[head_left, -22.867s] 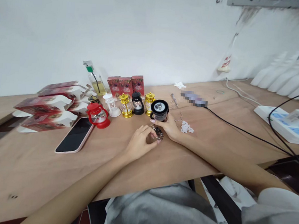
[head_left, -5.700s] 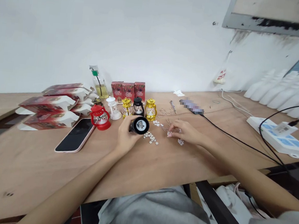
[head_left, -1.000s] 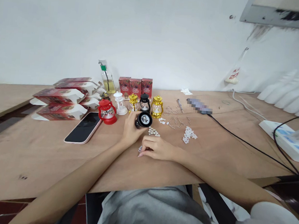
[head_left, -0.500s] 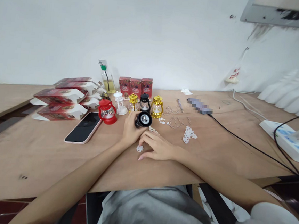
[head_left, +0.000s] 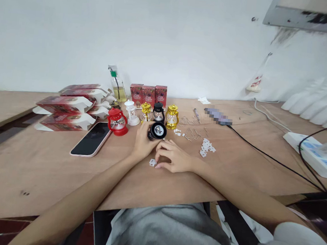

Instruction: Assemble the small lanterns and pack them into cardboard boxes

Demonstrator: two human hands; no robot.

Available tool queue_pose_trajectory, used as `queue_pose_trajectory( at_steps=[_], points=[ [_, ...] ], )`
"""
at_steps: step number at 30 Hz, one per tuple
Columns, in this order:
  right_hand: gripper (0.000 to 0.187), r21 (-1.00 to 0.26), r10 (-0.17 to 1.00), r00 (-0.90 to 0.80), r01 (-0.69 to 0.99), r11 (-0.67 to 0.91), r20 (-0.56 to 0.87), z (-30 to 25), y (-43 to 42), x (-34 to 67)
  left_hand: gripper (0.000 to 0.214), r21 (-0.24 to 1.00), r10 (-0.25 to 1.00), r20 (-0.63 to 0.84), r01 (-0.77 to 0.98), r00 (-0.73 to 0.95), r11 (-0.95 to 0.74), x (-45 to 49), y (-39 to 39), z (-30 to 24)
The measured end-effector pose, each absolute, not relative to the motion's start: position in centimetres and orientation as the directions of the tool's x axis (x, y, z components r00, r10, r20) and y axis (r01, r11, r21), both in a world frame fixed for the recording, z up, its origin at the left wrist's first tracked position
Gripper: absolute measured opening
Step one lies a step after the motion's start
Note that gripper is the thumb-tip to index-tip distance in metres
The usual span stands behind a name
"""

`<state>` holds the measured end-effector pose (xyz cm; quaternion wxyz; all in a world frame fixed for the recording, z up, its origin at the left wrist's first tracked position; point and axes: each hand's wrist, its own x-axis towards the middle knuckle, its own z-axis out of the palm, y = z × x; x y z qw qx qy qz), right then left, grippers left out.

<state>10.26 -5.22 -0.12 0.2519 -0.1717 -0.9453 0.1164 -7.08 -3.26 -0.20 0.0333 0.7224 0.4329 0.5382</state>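
Observation:
My left hand (head_left: 144, 141) is closed around a small black lantern (head_left: 158, 131), tipped so its underside faces me. A round recess there shows metal contacts on a white inner part. Close by on the right, my right hand (head_left: 174, 156) is low over the table, fingers curved and thumb a little apart from them. Just left of its fingertips lies a small white plastic piece (head_left: 152, 162); whether they touch it is unclear. Behind stand a red lantern (head_left: 117, 122), a white lantern (head_left: 131, 114), gold lanterns (head_left: 172, 117) and another black lantern (head_left: 158, 112).
Red boxes (head_left: 67, 106) and a phone (head_left: 91, 140) lie left. A pump bottle (head_left: 118, 88) stands behind. Bent wires (head_left: 192, 134), white plastic pieces (head_left: 206, 147) and a screwdriver (head_left: 196, 115) lie right. A black cable (head_left: 264, 150) crosses toward a power strip (head_left: 312, 152).
My right hand has shifted slightly right and up, its thumb drawing nearer its fingers, and now covers the small round pieces beside the lantern. My left hand still holds the black lantern.

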Motion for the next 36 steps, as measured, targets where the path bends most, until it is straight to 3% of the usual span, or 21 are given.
queue_pose_trajectory(
  at_steps=[12, 16, 21, 28, 36],
  points=[
    [0.019, -0.201, 0.302, -0.787, 0.228, 0.953, 0.538, -0.1, -5.3, 10.0, 0.036, 0.511, 0.665, 0.745, 0.596, 0.052, -0.620, -7.1, -3.3, -0.2],
    [0.018, -0.142, 0.264, -0.616, 0.240, 0.960, 0.742, 0.6, -6.0, 10.0, 0.037, 0.495, 0.654, 0.753, 0.594, 0.072, -0.635, -7.2, -3.3, -0.1],
    [0.012, -0.079, 0.227, -0.327, 0.410, 0.909, 0.917, 1.2, -6.2, 10.4, 0.032, 0.370, 0.579, 0.799, 0.627, 0.163, -0.686, -7.4, -3.7, 0.2],
    [0.010, -0.049, 0.256, -0.284, 0.576, 0.816, 0.924, 1.3, -5.6, 10.8, 0.034, 0.291, 0.570, 0.782, 0.660, 0.253, -0.692, -7.2, -4.1, 0.5],
    [0.012, -0.018, 0.255, -0.288, 0.631, 0.775, 0.923, 1.3, -5.7, 10.7, 0.038, 0.241, 0.532, 0.792, 0.648, 0.300, -0.723, -7.3, -4.1, 0.4]
  ],
)
